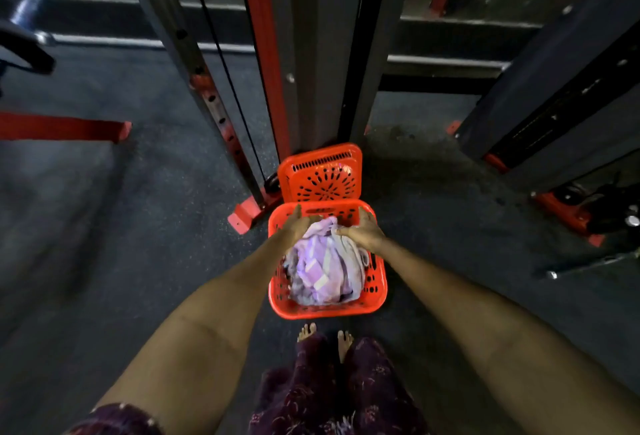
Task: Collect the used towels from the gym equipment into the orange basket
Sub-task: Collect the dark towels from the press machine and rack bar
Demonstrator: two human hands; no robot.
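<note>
An orange basket (375, 291) stands on the dark gym floor just ahead of my bare feet. Its orange lid (320, 173) stands upright behind it, leaning on the machine post. Crumpled lilac and white towels (323, 265) fill the basket. My left hand (296, 226) reaches over the basket's far left rim, fingers straight, touching the top of the towels. My right hand (363, 230) lies on the towels at the far right, its thumb against the cloth. Whether either hand pinches the cloth is hidden.
A black and red cable machine frame (263, 64) rises straight behind the basket, with a red foot (244, 214) at its left. Another dark machine (554, 88) stands at the right, a red floor bar (65, 126) at the left. Grey rubber floor lies either side.
</note>
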